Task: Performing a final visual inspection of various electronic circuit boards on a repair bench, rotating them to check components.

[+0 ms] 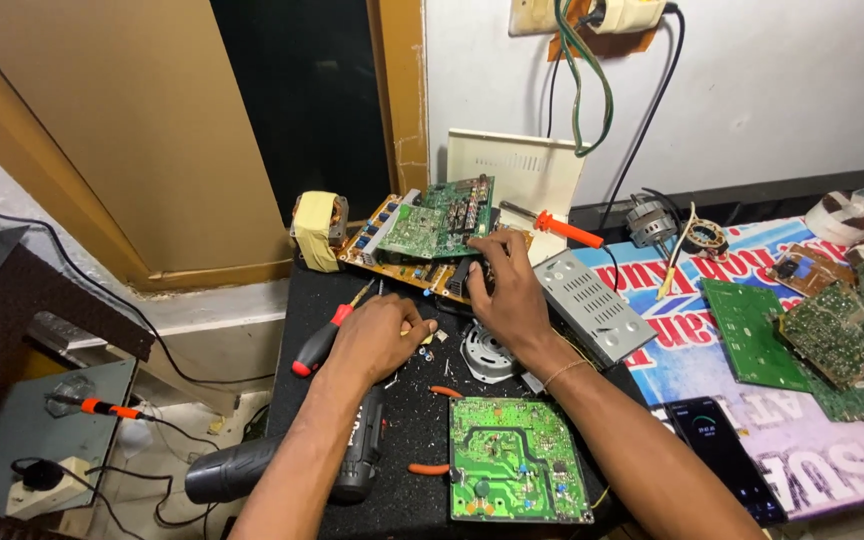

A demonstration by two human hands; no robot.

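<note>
Circuitry is stacked at the back of the black mat: a stiff green circuit board assembly over an orange-brown base board (432, 235), judged fragile and best gripped by its bare edges. Its right edge is pressed by the curled fingers of the right hand (507, 285). The left hand (377, 335) lies loosely closed beside a red-handled screwdriver (320, 340); whether anything is pinched cannot be told.

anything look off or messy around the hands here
Yes. Small loose bits lie scattered on the black mat by the left hand. The board stack under the right hand sits tilted, propped against a cream panel. More green boards lie heaped askew at the right.
</note>
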